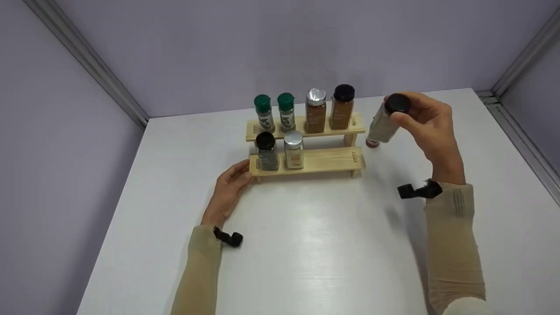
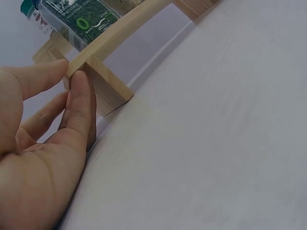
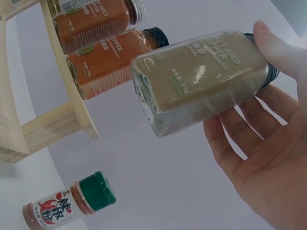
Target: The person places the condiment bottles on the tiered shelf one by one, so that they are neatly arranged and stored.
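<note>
My right hand [image 1: 437, 131] holds a square glass spice jar [image 3: 201, 81] by its black lid, tilted above the table right of a two-tier wooden spice rack [image 1: 326, 159]. The jar's label reads salt and pepper; its contents look greyish beige. With thumb and fingers, my left hand [image 1: 228, 186] pinches the left end of the rack's lower shelf, as the left wrist view shows. On that shelf stand a black-lidded jar of green herbs [image 1: 268, 158] and a silver-lidded jar [image 1: 294, 153]. Behind the held jar, a green-capped bottle with a red-and-white label [image 3: 55, 211] is mostly hidden in the head view.
Two green-capped bottles [image 1: 287, 116], a silver-topped jar of reddish powder [image 1: 316, 114] and a black-lidded jar of orange-brown powder [image 1: 342, 109] stand on the upper shelf. The rack is on a white table [image 1: 306, 245], near the pale back wall [image 1: 210, 57].
</note>
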Action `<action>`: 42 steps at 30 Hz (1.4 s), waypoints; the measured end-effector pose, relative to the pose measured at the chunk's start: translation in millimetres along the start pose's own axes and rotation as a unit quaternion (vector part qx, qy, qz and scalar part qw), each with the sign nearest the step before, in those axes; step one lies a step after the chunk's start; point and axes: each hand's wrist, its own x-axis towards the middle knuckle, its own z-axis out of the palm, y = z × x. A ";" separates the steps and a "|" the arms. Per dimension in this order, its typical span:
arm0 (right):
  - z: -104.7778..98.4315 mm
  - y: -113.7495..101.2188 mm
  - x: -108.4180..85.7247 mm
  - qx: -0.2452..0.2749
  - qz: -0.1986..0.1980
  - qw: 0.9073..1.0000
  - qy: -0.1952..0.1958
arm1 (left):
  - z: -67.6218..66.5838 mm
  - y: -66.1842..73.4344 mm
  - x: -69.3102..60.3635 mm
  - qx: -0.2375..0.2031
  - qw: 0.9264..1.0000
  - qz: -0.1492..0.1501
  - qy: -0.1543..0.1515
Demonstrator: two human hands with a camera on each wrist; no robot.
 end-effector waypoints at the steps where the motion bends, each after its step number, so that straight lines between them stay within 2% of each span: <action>1: 2.9 -0.8 0.3 -0.006 0.001 1.000 -0.001 | 0.0 0.2 -0.1 0.000 1.000 0.000 0.001; 6: 17.7 -3.5 2.1 -0.032 0.000 0.999 -0.009 | 0.2 0.7 -0.4 0.002 1.000 -0.001 0.004; 19: 52.6 3.0 4.7 -0.077 -0.016 0.995 -0.064 | 0.1 2.1 0.4 -0.005 1.000 -0.007 0.007; 29: 73.3 17.2 3.9 -0.077 -0.020 0.991 -0.107 | 2.2 1.5 0.8 -0.008 1.000 -0.009 0.015; 35: 81.4 26.0 2.4 -0.075 0.008 0.992 -0.096 | 1.9 1.8 1.0 -0.015 1.000 -0.009 0.013; 42: 88.4 36.4 -0.4 -0.084 0.044 0.990 -0.101 | 0.9 1.8 0.1 -0.019 1.000 -0.012 0.009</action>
